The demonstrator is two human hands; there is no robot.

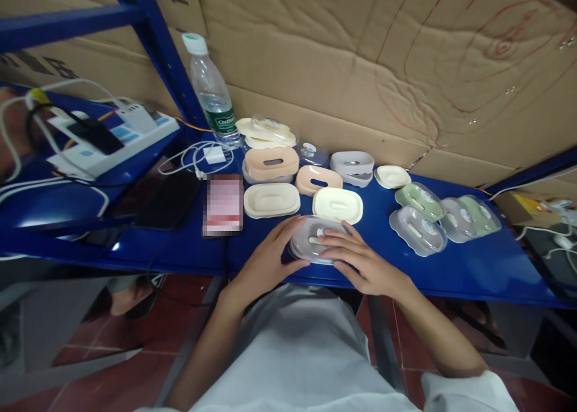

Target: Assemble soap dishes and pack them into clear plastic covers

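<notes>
A grey soap box (303, 239) with a clear lid lies at the front edge of the blue table. My left hand (274, 252) is curved round its left end, thumb at the near side. Over the right part of the lid rest the fingers of my right hand (360, 255), slightly spread and covering some of it. Just beyond it are a cream oval tray (338, 206) and a beige oval tray (271, 200). Peach slotted pieces (271, 162) sit behind these, beside grey slotted pieces (352, 164).
Several lidded boxes, grey (418, 230) and green (419, 200), lie to the right. Clear lids (273, 129) are piled at the back. A water bottle (211, 93), a phone (223, 206), a charger (214, 154) and a power strip (117, 141) stand or lie to the left.
</notes>
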